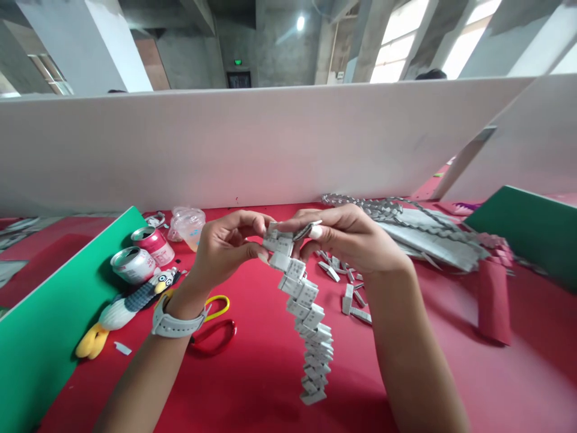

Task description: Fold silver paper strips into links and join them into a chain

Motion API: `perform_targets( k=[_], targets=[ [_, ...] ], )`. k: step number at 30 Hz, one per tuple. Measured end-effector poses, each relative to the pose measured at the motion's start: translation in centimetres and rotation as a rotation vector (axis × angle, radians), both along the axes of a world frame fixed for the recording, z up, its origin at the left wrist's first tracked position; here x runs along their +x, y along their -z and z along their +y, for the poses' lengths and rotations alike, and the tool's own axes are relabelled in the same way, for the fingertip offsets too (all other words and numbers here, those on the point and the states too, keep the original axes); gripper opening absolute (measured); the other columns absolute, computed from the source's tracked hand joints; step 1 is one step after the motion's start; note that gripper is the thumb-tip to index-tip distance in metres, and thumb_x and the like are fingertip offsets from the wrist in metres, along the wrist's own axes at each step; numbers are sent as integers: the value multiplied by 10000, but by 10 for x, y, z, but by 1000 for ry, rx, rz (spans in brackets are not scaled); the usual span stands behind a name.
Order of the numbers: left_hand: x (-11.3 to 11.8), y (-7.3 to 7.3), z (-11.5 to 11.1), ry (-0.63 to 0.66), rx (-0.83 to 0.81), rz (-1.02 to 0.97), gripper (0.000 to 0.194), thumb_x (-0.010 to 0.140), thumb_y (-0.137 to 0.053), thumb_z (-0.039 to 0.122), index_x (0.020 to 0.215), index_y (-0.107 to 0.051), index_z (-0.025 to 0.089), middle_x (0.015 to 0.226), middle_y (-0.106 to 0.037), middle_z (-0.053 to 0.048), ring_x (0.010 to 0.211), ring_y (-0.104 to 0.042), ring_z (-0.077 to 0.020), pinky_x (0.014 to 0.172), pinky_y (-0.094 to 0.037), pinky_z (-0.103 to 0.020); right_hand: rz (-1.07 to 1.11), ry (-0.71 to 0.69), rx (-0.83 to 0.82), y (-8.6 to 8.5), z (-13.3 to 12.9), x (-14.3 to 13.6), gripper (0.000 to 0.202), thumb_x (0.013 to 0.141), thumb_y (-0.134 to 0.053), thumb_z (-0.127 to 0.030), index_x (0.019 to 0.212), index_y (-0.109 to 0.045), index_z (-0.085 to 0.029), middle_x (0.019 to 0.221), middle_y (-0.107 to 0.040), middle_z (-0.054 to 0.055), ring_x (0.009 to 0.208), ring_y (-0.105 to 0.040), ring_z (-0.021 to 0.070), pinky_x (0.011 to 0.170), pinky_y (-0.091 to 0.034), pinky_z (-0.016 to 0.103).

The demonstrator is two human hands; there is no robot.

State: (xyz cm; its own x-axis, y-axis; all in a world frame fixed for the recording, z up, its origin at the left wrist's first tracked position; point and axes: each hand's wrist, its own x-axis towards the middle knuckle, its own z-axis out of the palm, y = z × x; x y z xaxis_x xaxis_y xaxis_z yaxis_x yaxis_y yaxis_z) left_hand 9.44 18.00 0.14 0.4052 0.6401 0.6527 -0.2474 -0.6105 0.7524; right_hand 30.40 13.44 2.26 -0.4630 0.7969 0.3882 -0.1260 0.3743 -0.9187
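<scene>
A zigzag chain of folded paper links, pale with small print, hangs from both hands above the red tabletop. My left hand pinches the chain's upper end between thumb and fingertips. At the same end, my right hand grips a small folded paper strip between thumb and finger, touching the top link. Some of my right fingertips are hidden behind the strip. Loose folded paper pieces lie scattered on the table beside my right wrist.
Left of my hands are two cans, a plush bird, a clear plastic bag and yellow- and red-handled scissors. Rightward lie braided paper strands, a stack of paper and a red cylinder. A white partition stands behind.
</scene>
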Motion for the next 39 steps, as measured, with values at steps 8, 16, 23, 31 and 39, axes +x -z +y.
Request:
perform_targets(
  k=[8, 16, 23, 31, 39],
  targets=[
    [-6, -5, 5, 55, -160, 83, 292, 615, -873, 275, 737, -632, 162, 619, -651, 21, 524, -637, -105, 479, -547, -190, 12, 2, -237, -4, -4, -1, 367, 844, -686, -437, 1077, -751, -161, 960, -751, 108, 842, -709, 175, 782, -587, 306],
    [-15, -7, 0, 109, -94, 187, 202, 657, -849, 232, 726, -673, 160, 664, -687, -6, 554, -666, -138, 529, -593, -247, 59, 142, -295, -3, -3, -10, 204, 612, -873, -303, 661, -733, -164, 859, -731, 55, 787, -692, 162, 752, -570, 310],
    [-14, -6, 2, 168, -145, 161, 191, 645, -851, 190, 720, -680, 149, 655, -691, -16, 546, -660, -137, 503, -588, -235, -75, 221, -277, -10, -11, -10, 215, 602, -865, -303, 701, -743, -157, 811, -728, 67, 786, -681, 189, 740, -539, 326],
    [-16, 5, 21, 274, -225, 88, 283, 570, -897, 254, 652, -639, 171, 520, -614, 21, 406, -580, -114, 390, -518, -203, -188, 233, -218, -13, -16, -17, 206, 698, -796, -344, 780, -740, -164, 831, -715, 64, 752, -653, 177, 556, -490, 259],
    [-19, 1, 21, 234, -198, 152, 275, 558, -903, 270, 649, -663, 172, 566, -652, -7, 464, -620, -137, 417, -537, -218, -330, 307, -261, -20, -28, -25, 113, 749, -704, -285, 752, -694, -172, 632, -678, 40, 544, -624, 151, 403, -367, 223]
  ],
)
